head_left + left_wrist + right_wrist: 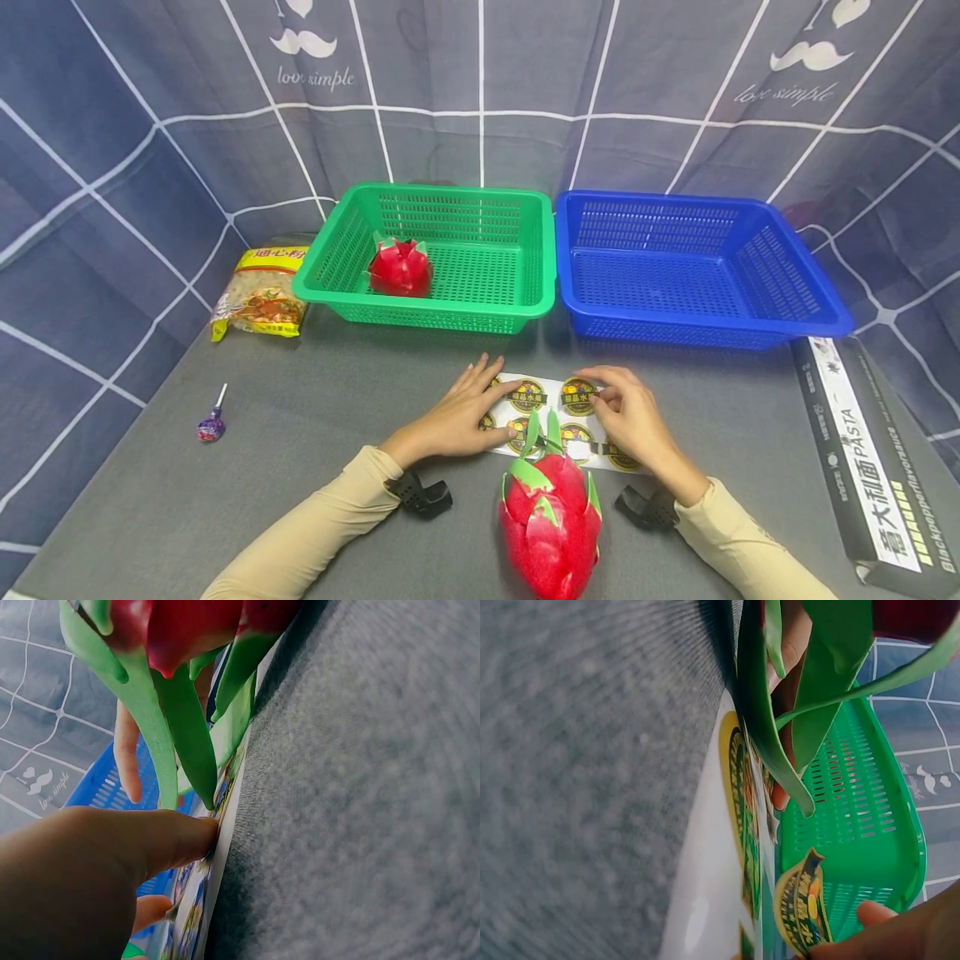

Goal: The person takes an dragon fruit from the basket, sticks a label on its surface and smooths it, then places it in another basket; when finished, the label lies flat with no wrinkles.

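Observation:
A white sheet of round black-and-gold stickers (553, 390) lies on the grey table. My left hand (453, 417) rests flat on its left part, fingers spread and thumb pressing the paper. At the sheet's upper right, my right hand (633, 417) pinches the edge of one round sticker (576, 397). In the right wrist view that sticker (799, 904) stands curled up off the paper. A red dragon fruit (551, 529) with green leaf tips lies between my forearms, its tips overlapping the sheet's near edge. One spot on the sheet shows bare white.
Behind the sheet stand a green basket (435, 313) holding another dragon fruit (401, 268) and a blue basket (675, 325). To the left are a yellow pasta bag (262, 292) and a lollipop (212, 425). A long black-and-white pasta box (862, 458) lies at right.

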A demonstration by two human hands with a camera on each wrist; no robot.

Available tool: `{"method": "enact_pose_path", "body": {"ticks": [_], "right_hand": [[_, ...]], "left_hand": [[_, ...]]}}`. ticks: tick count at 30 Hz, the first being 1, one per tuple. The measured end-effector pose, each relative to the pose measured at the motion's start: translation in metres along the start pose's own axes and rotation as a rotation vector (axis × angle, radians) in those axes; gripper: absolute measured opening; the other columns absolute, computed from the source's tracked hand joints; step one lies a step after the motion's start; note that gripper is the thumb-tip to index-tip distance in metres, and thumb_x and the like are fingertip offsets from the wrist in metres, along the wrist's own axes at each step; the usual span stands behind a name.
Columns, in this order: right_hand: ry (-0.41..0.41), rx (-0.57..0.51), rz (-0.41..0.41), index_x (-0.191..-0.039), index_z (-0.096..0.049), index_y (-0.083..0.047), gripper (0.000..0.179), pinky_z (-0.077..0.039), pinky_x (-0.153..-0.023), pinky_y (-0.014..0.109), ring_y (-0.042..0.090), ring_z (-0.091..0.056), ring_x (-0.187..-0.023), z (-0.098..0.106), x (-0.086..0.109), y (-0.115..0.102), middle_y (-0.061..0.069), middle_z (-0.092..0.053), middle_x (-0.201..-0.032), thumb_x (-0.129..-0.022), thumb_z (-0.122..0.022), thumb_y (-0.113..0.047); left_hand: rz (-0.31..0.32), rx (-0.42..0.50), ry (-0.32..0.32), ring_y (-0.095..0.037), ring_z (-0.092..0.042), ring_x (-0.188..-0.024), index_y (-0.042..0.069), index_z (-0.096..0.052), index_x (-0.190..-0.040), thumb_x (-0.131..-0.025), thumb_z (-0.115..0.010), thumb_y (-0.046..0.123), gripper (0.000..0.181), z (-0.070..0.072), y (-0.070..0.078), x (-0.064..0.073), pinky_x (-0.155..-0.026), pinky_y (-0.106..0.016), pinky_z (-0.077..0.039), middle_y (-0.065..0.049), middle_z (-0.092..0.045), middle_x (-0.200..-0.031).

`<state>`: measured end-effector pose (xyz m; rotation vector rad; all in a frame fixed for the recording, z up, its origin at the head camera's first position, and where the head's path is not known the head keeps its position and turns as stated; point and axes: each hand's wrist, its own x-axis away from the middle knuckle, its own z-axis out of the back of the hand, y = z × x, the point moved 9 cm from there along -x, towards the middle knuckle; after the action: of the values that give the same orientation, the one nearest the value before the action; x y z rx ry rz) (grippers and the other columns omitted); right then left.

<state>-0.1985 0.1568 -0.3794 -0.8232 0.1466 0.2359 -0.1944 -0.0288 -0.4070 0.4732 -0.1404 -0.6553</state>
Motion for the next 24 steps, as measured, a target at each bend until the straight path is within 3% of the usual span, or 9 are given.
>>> {"method": "enact_pose_path", "body": {"ticks": [3, 7, 10, 14, 18, 24], "right_hand": [[0.01, -0.021, 0.017, -0.108, -0.065, -0.012, 0.042, -0.045, -0.053, 0.018, 0.005, -0.052, -0.065, 0.001, 0.0, -0.002, 0.014, -0.06, -0.109, -0.074, -0.057, 0.011], [-0.004, -0.076, -0.019, -0.105, -0.066, -0.011, 0.037, -0.041, -0.05, 0.019, 0.002, -0.048, -0.061, -0.001, 0.0, 0.001, 0.012, -0.066, -0.098, -0.078, -0.053, 0.01], [-0.005, -0.1, -0.026, -0.101, -0.068, -0.01, 0.031, -0.045, -0.057, 0.018, 0.003, -0.054, -0.068, -0.002, 0.001, 0.0, 0.01, -0.069, -0.097, -0.08, -0.053, 0.008], [0.016, -0.115, 0.028, -0.097, -0.07, -0.01, 0.027, -0.046, -0.077, 0.013, 0.005, -0.06, -0.088, 0.0, 0.002, -0.008, 0.004, -0.069, -0.098, -0.081, -0.055, 0.005], [0.015, -0.159, 0.054, -0.096, -0.071, -0.01, 0.027, -0.044, -0.081, 0.011, -0.001, -0.059, -0.092, 0.0, 0.003, -0.013, 0.002, -0.069, -0.097, -0.081, -0.054, 0.005], [-0.009, -0.2, 0.027, -0.098, -0.071, -0.009, 0.025, -0.043, -0.082, 0.009, -0.005, -0.058, -0.093, -0.001, 0.003, -0.012, 0.004, -0.069, -0.099, -0.082, -0.056, 0.003]], "left_hand": [[0.007, 0.0, -0.004, -0.033, -0.005, -0.141, 0.02, -0.035, -0.139, -0.081, -0.059, 0.045, 0.067, 0.0, 0.0, 0.0, -0.115, -0.044, -0.007, -0.016, -0.016, -0.151], [0.01, -0.001, -0.002, -0.033, -0.005, -0.141, 0.021, -0.034, -0.14, -0.081, -0.059, 0.045, 0.068, 0.0, -0.001, 0.0, -0.115, -0.044, -0.007, -0.016, -0.016, -0.151], [0.01, -0.001, -0.001, -0.033, -0.005, -0.141, 0.021, -0.034, -0.14, -0.081, -0.059, 0.045, 0.068, 0.0, 0.0, 0.0, -0.115, -0.044, -0.007, -0.016, -0.016, -0.151], [0.009, 0.007, 0.002, -0.033, -0.006, -0.141, 0.021, -0.034, -0.14, -0.081, -0.059, 0.045, 0.068, 0.0, 0.0, 0.0, -0.115, -0.044, -0.007, -0.016, -0.017, -0.151], [0.013, 0.009, 0.002, -0.033, -0.006, -0.141, 0.021, -0.034, -0.139, -0.081, -0.059, 0.045, 0.068, 0.0, 0.0, 0.0, -0.115, -0.044, -0.007, -0.016, -0.017, -0.151], [0.018, 0.026, 0.004, -0.032, -0.007, -0.141, 0.019, -0.034, -0.14, -0.081, -0.06, 0.045, 0.069, 0.001, 0.0, 0.001, -0.114, -0.045, -0.007, -0.016, -0.018, -0.151]]}}
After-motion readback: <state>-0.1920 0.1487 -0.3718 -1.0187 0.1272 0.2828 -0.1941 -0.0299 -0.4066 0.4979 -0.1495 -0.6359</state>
